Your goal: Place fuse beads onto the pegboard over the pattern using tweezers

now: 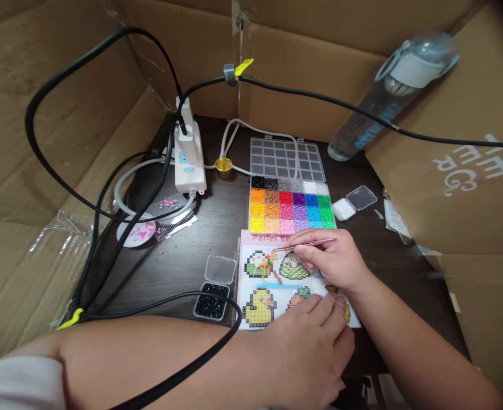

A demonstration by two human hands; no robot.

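My right hand (332,256) is closed on slim pinkish tweezers (306,245). Their tips are over a small cluster of orange, green and brown pieces (267,265) on the upper left of a pixel-pattern page (251,285). Printed figures on the page include a yellow duck (259,308). Across the lower right of the page lies my left hand (306,353), back upward, fingers stretched out close together and partly hiding the pattern. Beyond the page, an open sorting box (292,205) holds beads in many colours.
Left of the page stands an open little box of black beads (211,302). A small white box (344,209) lies to the right. Further back are a power strip (189,159), a gold cup (223,167) and a leaning bottle (388,97). A black cable (217,347) crosses above my left arm.
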